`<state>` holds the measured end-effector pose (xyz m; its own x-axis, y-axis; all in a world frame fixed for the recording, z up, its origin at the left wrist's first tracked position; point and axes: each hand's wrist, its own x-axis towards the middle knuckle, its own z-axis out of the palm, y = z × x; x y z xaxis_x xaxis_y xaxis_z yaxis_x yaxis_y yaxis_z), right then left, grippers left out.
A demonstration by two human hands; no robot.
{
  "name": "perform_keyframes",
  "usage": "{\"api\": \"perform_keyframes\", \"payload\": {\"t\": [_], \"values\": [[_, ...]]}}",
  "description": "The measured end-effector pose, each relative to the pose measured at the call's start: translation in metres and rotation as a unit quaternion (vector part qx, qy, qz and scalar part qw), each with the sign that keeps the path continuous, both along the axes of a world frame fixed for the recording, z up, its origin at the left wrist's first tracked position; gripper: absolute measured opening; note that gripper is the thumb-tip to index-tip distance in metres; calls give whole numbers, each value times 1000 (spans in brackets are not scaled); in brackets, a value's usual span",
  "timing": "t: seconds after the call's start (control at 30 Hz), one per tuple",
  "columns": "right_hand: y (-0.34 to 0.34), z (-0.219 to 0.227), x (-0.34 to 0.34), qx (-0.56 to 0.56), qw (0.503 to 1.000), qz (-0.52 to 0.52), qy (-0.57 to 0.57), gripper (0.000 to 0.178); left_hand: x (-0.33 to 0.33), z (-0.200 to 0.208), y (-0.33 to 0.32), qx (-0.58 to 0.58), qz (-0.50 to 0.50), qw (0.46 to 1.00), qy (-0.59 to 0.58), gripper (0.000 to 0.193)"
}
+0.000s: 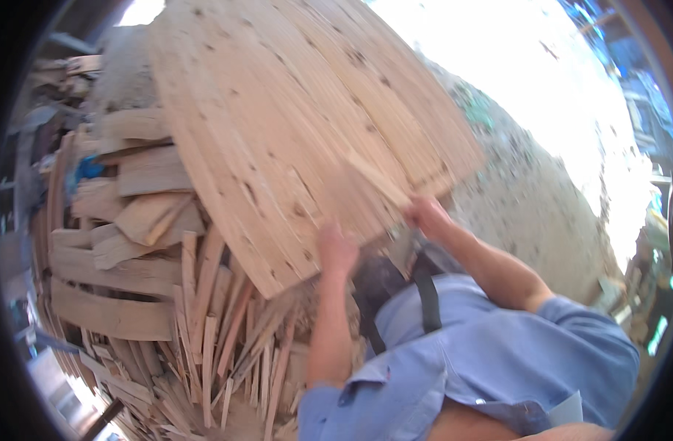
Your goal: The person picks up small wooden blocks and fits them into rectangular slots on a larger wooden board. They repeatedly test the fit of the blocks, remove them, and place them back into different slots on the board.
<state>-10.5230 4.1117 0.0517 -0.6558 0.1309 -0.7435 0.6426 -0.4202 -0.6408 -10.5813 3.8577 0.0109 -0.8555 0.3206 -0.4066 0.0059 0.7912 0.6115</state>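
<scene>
- Panel (278, 110): scrap wood (120, 294) to left.
- Right hand (425, 214): closed round stick (380, 181).
- Left hand (337, 248): at panel's near edge, blurred; can't tell grip.

Bright daylight bleaches the ground (524, 81) at upper right to white, while the wooden panel (256, 110) sits in softer light; the left hand (338, 248) smears with blur, and the fisheye rim bends into black
</scene>
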Motion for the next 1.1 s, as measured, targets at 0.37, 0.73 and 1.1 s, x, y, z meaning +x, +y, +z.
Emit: {"api": "perform_keyframes", "payload": {"t": [0.37, 0.73, 1.1], "values": [[39, 54, 118, 167, 940, 265, 132, 54, 90, 49, 104, 527, 341, 732, -265, 33], [135, 78, 223, 306, 894, 312, 102, 46, 176, 71, 207, 482, 324, 757, -299, 26], [151, 74, 224, 426, 874, 210, 105, 53, 141, 73, 203, 557, 284, 679, -385, 31]]}}
